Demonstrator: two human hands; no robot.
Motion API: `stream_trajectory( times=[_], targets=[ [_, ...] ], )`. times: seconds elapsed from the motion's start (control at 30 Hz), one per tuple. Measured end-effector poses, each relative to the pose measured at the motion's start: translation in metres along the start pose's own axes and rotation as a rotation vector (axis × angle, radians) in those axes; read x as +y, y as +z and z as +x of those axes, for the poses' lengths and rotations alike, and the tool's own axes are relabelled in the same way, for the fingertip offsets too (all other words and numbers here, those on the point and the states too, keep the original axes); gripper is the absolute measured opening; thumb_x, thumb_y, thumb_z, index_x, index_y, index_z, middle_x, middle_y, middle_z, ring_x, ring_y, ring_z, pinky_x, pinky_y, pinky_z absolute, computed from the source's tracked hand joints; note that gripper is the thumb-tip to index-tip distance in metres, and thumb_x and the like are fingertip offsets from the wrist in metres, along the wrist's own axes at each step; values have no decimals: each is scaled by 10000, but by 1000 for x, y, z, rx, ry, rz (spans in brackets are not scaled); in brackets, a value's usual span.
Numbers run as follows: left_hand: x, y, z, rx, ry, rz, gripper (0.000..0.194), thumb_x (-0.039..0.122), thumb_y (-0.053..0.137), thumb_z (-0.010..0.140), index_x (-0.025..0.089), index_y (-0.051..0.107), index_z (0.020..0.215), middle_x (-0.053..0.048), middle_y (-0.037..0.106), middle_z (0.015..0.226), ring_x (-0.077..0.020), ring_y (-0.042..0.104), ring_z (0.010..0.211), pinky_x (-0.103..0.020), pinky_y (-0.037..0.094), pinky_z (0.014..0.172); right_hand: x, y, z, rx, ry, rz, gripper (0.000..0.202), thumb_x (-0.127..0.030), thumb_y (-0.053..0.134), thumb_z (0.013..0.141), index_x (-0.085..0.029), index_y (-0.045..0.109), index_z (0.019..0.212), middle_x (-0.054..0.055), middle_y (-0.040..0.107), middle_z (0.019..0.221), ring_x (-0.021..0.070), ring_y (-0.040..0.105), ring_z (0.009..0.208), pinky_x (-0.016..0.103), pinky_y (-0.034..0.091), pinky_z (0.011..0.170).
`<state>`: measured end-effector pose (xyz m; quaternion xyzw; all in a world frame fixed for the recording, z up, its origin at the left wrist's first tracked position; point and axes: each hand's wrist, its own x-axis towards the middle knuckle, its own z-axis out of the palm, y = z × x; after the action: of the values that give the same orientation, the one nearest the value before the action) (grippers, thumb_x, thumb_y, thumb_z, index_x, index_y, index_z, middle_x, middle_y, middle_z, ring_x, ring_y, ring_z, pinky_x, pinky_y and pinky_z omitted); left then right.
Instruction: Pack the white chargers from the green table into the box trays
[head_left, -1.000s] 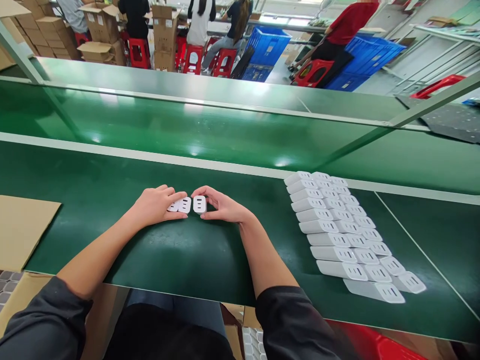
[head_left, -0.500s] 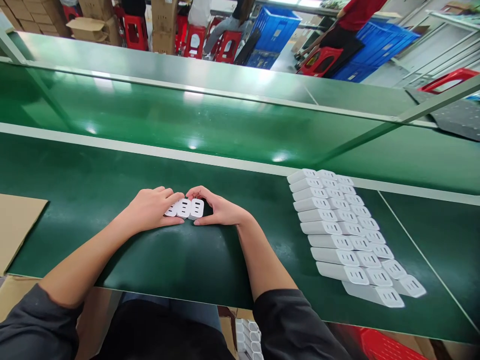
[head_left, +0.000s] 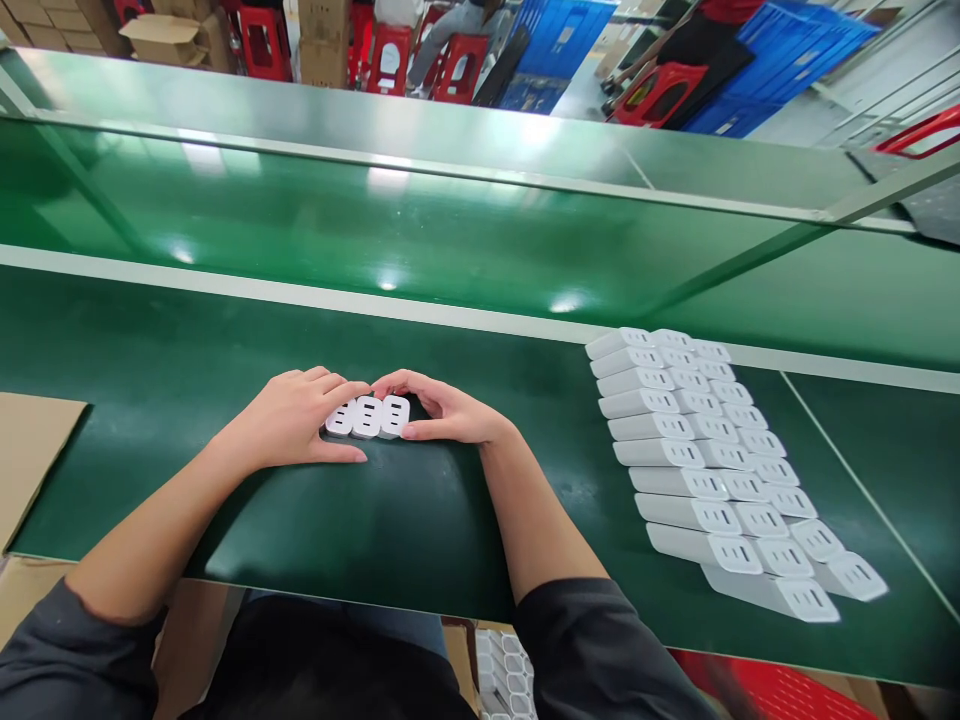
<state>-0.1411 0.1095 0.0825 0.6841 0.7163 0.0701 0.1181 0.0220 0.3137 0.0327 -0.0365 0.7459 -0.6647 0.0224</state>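
Three white chargers (head_left: 366, 417) with slot-shaped ports stand side by side in a row on the green table. My left hand (head_left: 304, 418) is at the row's left end, its fingers resting along the back and partly covering the leftmost charger. Its thumb is spread out in front, apart from the chargers. At the right end, my right hand (head_left: 450, 410) curves around the rightmost charger (head_left: 395, 416), with fingertips at the back edge and the thumb against its right side.
A block of several white chargers (head_left: 705, 460) lies in rows on the right. Cardboard (head_left: 37, 450) lies at the left edge. A raised green shelf (head_left: 420, 130) runs across the back. Below the table are a box of white parts (head_left: 506, 670) and a red stool (head_left: 765, 690).
My left thumb has moved away from the chargers, widening its gap from the fingers. My right thumb has shifted slightly to the rightmost charger's side. The view has turned slightly.
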Motion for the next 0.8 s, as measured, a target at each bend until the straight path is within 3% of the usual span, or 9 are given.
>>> stream_trajectory(
  times=[0.1, 0.27, 0.43, 0.53, 0.63, 0.8],
  targets=[
    [-10, -7, -1, 8, -39, -219, 699, 689, 635, 798, 288, 522, 1359, -53, 647, 1271, -271, 598, 1154, -369, 475, 928, 1, 0, 0, 36, -4, 17, 472, -444, 712, 847, -240, 599, 1258, 74, 595, 1259, 241, 538, 1175, 428, 426, 1038],
    [-46, -7, 5, 106, -161, -770, 492, 585, 434, 959, 219, 611, 1235, -79, 670, 1222, -227, 624, 1116, -370, 515, 944, 1, 1, 2, 93, 2, 17, 457, -460, 697, 861, -236, 624, 1253, 81, 643, 1217, 242, 568, 1177, 451, 402, 1084],
    [-64, 6, 12, 0, -138, -1131, 494, 589, 468, 950, 187, 626, 1189, -125, 662, 1260, -254, 615, 1178, -428, 516, 1006, 4, 13, 8, 245, -18, 83, 400, -457, 704, 857, -247, 662, 1194, 72, 680, 1137, 237, 618, 1096, 438, 462, 1042],
    [-65, 9, 14, -104, -113, -1262, 463, 572, 512, 945, 199, 629, 1193, -117, 652, 1297, -256, 585, 1247, -437, 450, 1098, 4, 22, 12, 308, -27, 143, 343, -479, 686, 866, -264, 690, 1133, 58, 688, 1135, 242, 627, 1100, 428, 476, 1031],
    [-68, 10, 15, -184, -93, -1356, 471, 571, 533, 944, 215, 618, 1240, -108, 628, 1345, -252, 563, 1285, -430, 404, 1146, 4, 27, 13, 284, 1, 165, 344, -514, 666, 875, -263, 701, 1106, 57, 695, 1135, 253, 639, 1086, 425, 496, 996],
    [-74, 11, 18, -238, -95, -1385, 575, 616, 537, 922, 213, 562, 1331, -132, 575, 1409, -282, 534, 1322, -450, 411, 1143, 3, 28, 12, 288, 36, 188, 351, -542, 644, 889, -273, 699, 1106, 60, 700, 1103, 253, 651, 1045, 402, 528, 913]
  ],
)
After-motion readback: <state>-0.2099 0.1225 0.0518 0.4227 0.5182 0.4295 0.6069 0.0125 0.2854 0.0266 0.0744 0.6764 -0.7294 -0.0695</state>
